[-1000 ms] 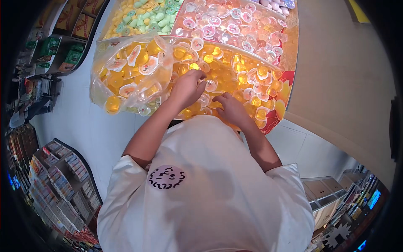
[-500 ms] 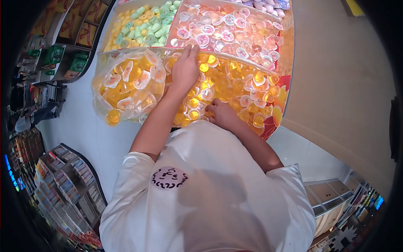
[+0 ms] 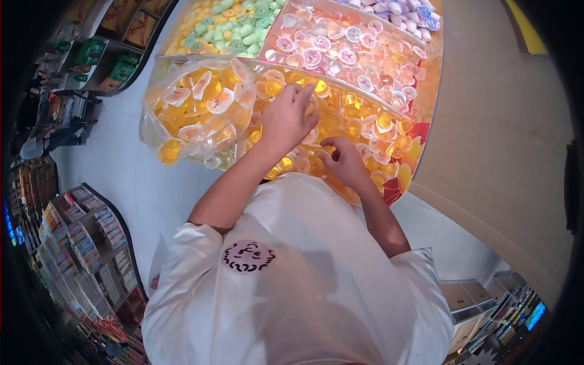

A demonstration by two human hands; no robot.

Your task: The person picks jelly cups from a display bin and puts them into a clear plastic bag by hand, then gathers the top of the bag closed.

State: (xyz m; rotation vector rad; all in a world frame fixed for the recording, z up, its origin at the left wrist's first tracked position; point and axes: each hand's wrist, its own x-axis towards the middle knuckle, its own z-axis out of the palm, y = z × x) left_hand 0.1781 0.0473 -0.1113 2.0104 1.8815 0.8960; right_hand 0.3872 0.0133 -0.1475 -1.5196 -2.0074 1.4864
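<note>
My left hand [image 3: 289, 120] is above the section of orange jelly cups [image 3: 350, 112], its fingers and thumb closed round a jelly cup [image 3: 312, 104] that they partly hide. Closer to my body, my right hand [image 3: 345, 163] has its thumb and index finger curled at another jelly cup [image 3: 320, 154], mostly hidden. A clear plastic bag [image 3: 149, 115] bulging with larger orange cups with printed lids lies to the left of my left hand, over the display's left edge.
Dividers separate green and yellow cups [image 3: 240, 29], pink cups [image 3: 340, 45] and purple cups [image 3: 398, 11] farther back. A large beige surface [image 3: 486, 121] stands on the right. Store shelves [image 3: 91, 243] and pale floor [image 3: 121, 158] lie to the left.
My left hand has left the divider edge and come right and nearer, over the orange cups. My right hand has shifted slightly right and lifted a little. The view has turned slightly.
</note>
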